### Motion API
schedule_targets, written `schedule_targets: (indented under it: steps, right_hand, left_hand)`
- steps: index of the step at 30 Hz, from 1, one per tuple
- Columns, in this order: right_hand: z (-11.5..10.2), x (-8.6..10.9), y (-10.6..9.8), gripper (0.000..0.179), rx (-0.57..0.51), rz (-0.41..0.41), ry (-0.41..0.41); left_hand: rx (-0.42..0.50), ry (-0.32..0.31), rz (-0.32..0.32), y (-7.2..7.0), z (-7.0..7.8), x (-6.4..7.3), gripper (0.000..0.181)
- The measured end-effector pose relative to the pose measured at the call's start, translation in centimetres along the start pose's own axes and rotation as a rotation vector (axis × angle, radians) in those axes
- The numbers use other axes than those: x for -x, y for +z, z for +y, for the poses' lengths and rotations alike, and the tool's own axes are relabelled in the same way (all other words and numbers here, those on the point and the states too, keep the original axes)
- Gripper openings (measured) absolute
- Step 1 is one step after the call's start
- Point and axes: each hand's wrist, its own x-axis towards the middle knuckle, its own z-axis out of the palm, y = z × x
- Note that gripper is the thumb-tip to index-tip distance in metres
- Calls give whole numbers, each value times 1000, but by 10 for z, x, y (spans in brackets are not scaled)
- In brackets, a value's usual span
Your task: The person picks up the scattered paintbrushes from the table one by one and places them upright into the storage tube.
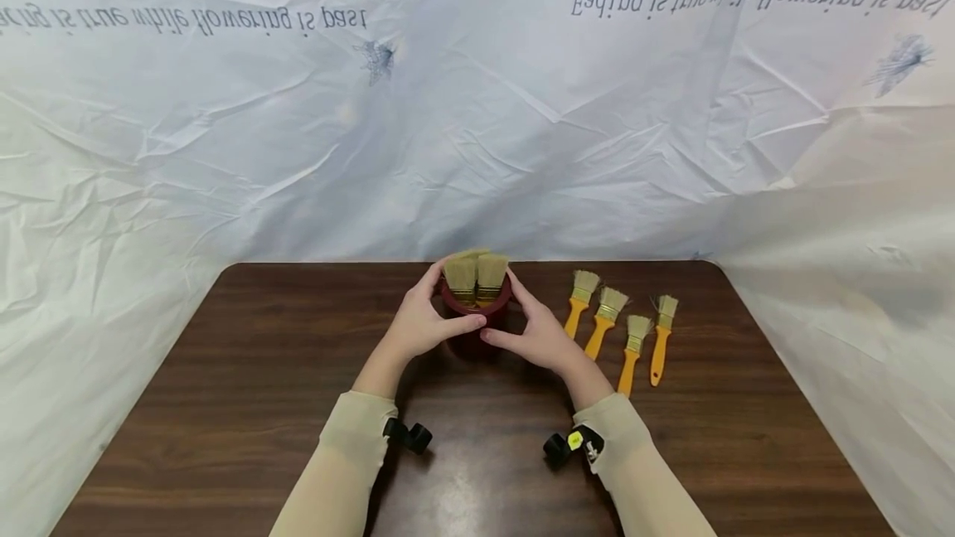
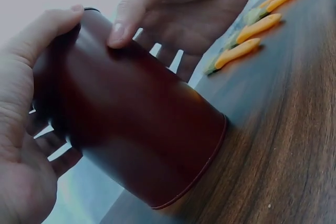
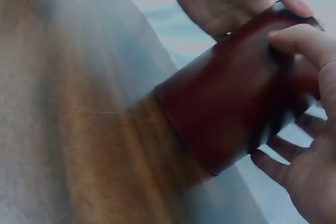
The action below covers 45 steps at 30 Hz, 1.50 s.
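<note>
Dark red, the pot is roughly upright between my left fingers and right fingers, both curled round it, neither side nearer; brushes poke bristles-up from its mouth, and I cannot tell whether its base touches the surface

Through my feed I see the left hand curled round a dark red cup, the right hand touching its wall by the thumb. I can't quite tell whether the base meets the table; orange handles lie toward the table's edge.
</note>
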Motion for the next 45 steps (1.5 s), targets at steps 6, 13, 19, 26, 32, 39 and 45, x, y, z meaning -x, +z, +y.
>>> schedule_targets:
  steps: [6, 13, 19, 26, 32, 39, 45]
  right_hand:
    - [-10, 4, -26, 86, -9, 26, -65]
    - [-2, 29, -85, 51, 162, 187, 32]
    - [26, 65, -131, 44, 384, 340, 170]
    - [59, 99, -157, 51, 498, 428, 323]
    - [74, 116, -161, 67, 501, 396, 456]
    - [80, 122, -166, 84, 509, 343, 554]
    - [80, 124, -171, 73, 525, 311, 546]
  left_hand:
    - [-36, -21, 75, 2, 2, -1, 100]
    - [-49, -68, 126, 3, 0, -1, 103]
    - [-48, -70, 124, 5, 1, -1, 104]
    - [-33, -81, 126, 7, -1, -1, 104]
    - [-28, -73, 136, 9, -2, -2, 105]
    - [-37, -86, 136, 9, -2, -2, 104]
    - [-39, -84, 129, 8, -1, -1, 104]
